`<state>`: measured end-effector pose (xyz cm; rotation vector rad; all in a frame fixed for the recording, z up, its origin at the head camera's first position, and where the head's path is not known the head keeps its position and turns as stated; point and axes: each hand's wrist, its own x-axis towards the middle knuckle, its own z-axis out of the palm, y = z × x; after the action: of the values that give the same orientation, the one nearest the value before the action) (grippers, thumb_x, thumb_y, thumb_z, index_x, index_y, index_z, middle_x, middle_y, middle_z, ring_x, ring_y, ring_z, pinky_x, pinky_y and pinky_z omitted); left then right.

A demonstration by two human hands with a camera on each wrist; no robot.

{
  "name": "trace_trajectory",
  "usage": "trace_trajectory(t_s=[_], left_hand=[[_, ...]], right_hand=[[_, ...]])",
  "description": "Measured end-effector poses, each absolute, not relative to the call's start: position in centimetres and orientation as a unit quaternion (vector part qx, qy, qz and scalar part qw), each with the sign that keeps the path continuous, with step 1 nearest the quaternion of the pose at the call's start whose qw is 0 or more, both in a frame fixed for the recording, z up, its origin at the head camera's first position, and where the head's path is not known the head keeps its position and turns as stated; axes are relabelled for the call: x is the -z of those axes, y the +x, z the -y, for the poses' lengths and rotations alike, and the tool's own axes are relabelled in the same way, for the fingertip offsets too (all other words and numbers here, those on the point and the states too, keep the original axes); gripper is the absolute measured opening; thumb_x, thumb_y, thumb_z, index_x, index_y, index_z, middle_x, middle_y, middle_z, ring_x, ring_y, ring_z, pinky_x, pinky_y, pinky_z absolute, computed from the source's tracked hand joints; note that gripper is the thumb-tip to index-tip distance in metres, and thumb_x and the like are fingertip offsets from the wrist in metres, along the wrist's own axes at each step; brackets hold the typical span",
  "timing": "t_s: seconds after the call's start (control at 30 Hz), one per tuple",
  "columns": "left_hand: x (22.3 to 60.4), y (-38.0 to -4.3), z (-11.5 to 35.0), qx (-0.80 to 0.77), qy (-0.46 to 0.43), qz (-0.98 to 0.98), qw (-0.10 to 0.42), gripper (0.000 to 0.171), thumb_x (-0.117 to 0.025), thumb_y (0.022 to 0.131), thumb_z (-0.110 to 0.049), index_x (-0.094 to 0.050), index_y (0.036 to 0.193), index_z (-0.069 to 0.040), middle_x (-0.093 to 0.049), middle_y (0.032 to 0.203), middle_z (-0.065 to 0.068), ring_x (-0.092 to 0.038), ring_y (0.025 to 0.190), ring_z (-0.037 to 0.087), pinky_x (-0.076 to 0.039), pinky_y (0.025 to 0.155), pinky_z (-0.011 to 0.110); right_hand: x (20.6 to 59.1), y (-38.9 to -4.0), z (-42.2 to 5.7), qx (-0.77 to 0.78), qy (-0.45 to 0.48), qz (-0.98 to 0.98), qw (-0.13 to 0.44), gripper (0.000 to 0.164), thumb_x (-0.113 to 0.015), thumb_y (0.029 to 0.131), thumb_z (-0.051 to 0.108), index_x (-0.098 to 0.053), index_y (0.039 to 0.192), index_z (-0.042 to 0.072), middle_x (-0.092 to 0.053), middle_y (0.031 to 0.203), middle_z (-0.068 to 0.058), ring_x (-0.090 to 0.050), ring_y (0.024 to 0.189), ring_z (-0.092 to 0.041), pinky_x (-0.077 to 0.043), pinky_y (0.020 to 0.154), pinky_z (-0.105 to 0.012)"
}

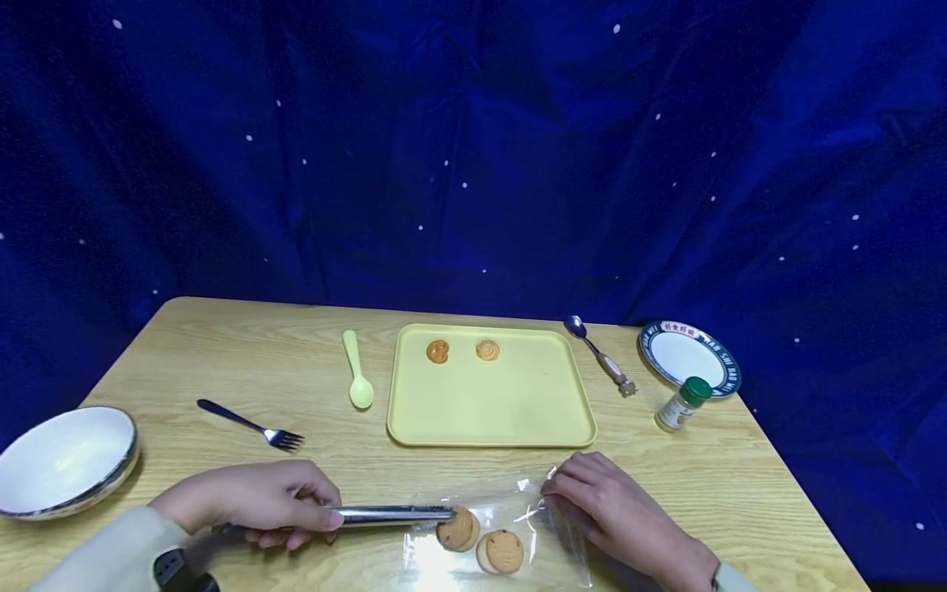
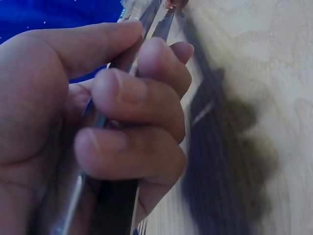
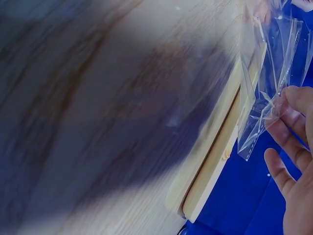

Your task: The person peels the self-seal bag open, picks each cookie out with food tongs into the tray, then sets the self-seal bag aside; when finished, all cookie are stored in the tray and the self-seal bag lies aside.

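Note:
My left hand [image 1: 270, 500] grips metal tongs [image 1: 392, 515], fingers wrapped round the arms in the left wrist view. The tongs point right, and their tips lie at a round cookie [image 1: 459, 530] within the outline of a clear plastic bag [image 1: 543, 534]. This cookie overlaps another beneath it. Just right of them in the bag, a second overlapping pair of cookies [image 1: 503, 552] shows dark specks. My right hand [image 1: 617, 516] pinches the bag's right side between thumb and fingers; crumpled film [image 3: 266, 105] shows there in the right wrist view.
Beyond the hands lies a yellow tray [image 1: 491, 411] with a pretzel-shaped cookie [image 1: 437, 352] and a swirled cookie [image 1: 487, 350]. Left are a green spoon [image 1: 360, 386], fork [image 1: 255, 425] and bowl [image 1: 66, 460]. Right are a bear-handled spoon [image 1: 602, 358], green-capped jar [image 1: 682, 404] and plate [image 1: 684, 358].

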<state>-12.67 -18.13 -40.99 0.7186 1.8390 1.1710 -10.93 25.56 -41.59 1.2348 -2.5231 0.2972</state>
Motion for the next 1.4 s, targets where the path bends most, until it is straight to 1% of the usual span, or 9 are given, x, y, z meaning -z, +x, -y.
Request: trace_trajectory(t_s=[0.17, 0.3, 0.4, 0.53, 0.63, 0.8, 0.9, 1.07, 1.4], left_hand=[[40.8, -12.8, 18.5, -0.475, 0.291, -0.719, 0.417, 0.034, -0.052, 0.099, -0.025, -0.061, 0.088, 0.006, -0.052, 0.057, -0.007, -0.039, 0.038, -0.004, -0.030, 0.033, 0.014], [40.8, -12.7, 18.4, -0.478, 0.288, -0.713, 0.425, 0.035, -0.053, 0.099, -0.024, -0.059, 0.087, 0.008, -0.051, 0.056, -0.007, -0.038, 0.037, -0.004, -0.029, 0.033, 0.014], [40.8, -12.6, 18.2, -0.477, 0.284, -0.714, 0.426, 0.036, -0.054, 0.098, -0.024, -0.058, 0.085, 0.009, -0.051, 0.055, -0.008, -0.037, 0.037, -0.004, -0.029, 0.033, 0.014], [40.8, -12.5, 18.2, -0.476, 0.283, -0.713, 0.431, 0.036, -0.055, 0.098, -0.024, -0.059, 0.086, 0.009, -0.051, 0.055, -0.009, -0.038, 0.037, -0.004, -0.029, 0.033, 0.014], [40.8, -12.7, 18.4, -0.478, 0.285, -0.700, 0.448, 0.034, -0.054, 0.098, -0.023, -0.061, 0.089, 0.009, -0.052, 0.056, -0.009, -0.038, 0.037, -0.004, -0.030, 0.034, 0.013], [40.7, -12.8, 18.5, -0.485, 0.278, -0.674, 0.484, 0.033, -0.053, 0.098, -0.021, -0.061, 0.095, 0.012, -0.053, 0.059, -0.008, -0.039, 0.038, -0.004, -0.031, 0.035, 0.012], [40.6, -12.7, 18.5, -0.481, 0.274, -0.680, 0.481, 0.034, -0.055, 0.097, -0.022, -0.060, 0.093, 0.012, -0.053, 0.059, -0.008, -0.040, 0.038, -0.004, -0.031, 0.035, 0.013], [40.3, -12.6, 18.8, -0.471, 0.270, -0.703, 0.459, 0.035, -0.059, 0.095, -0.023, -0.059, 0.089, 0.011, -0.054, 0.058, -0.006, -0.040, 0.037, -0.003, -0.030, 0.033, 0.014], [40.3, -12.6, 19.4, -0.479, 0.244, -0.678, 0.501, 0.039, -0.057, 0.096, -0.022, -0.057, 0.093, 0.017, -0.055, 0.058, -0.007, -0.041, 0.037, -0.004, -0.032, 0.035, 0.012]], right_hand=[[41.6, -10.8, -25.6, -0.106, 0.433, 0.882, 0.156, 0.022, -0.072, 0.085, 0.013, -0.065, 0.102, 0.026, -0.060, 0.100, 0.019, -0.056, 0.095, -0.001, -0.048, 0.086, -0.026], [41.6, -10.9, -25.5, -0.103, 0.432, 0.883, 0.154, 0.022, -0.072, 0.085, 0.014, -0.065, 0.101, 0.026, -0.059, 0.099, 0.020, -0.055, 0.095, 0.000, -0.047, 0.086, -0.025], [41.5, -10.8, -25.5, -0.096, 0.424, 0.888, 0.150, 0.019, -0.071, 0.086, 0.016, -0.065, 0.101, 0.027, -0.058, 0.099, 0.021, -0.055, 0.095, 0.003, -0.046, 0.088, -0.022], [41.6, -10.9, -25.5, -0.100, 0.426, 0.887, 0.148, 0.019, -0.070, 0.087, 0.016, -0.065, 0.101, 0.026, -0.059, 0.099, 0.021, -0.055, 0.095, 0.002, -0.047, 0.088, -0.023], [41.6, -10.9, -25.4, -0.106, 0.433, 0.882, 0.152, 0.020, -0.071, 0.086, 0.014, -0.066, 0.102, 0.025, -0.060, 0.100, 0.019, -0.056, 0.094, 0.000, -0.048, 0.087, -0.027], [41.6, -10.9, -25.4, -0.105, 0.433, 0.882, 0.152, 0.021, -0.071, 0.087, 0.014, -0.065, 0.103, 0.025, -0.060, 0.100, 0.019, -0.056, 0.094, -0.001, -0.049, 0.087, -0.028], [41.6, -10.9, -25.5, -0.102, 0.429, 0.885, 0.148, 0.021, -0.070, 0.087, 0.015, -0.065, 0.103, 0.027, -0.059, 0.100, 0.020, -0.055, 0.095, 0.000, -0.049, 0.087, -0.027], [41.6, -10.9, -25.5, -0.101, 0.429, 0.885, 0.149, 0.020, -0.071, 0.087, 0.015, -0.065, 0.103, 0.026, -0.059, 0.100, 0.019, -0.056, 0.095, 0.000, -0.048, 0.087, -0.027], [41.5, -10.9, -25.5, -0.102, 0.431, 0.885, 0.146, 0.021, -0.071, 0.086, 0.014, -0.065, 0.103, 0.026, -0.060, 0.100, 0.019, -0.055, 0.094, 0.000, -0.049, 0.086, -0.027]])
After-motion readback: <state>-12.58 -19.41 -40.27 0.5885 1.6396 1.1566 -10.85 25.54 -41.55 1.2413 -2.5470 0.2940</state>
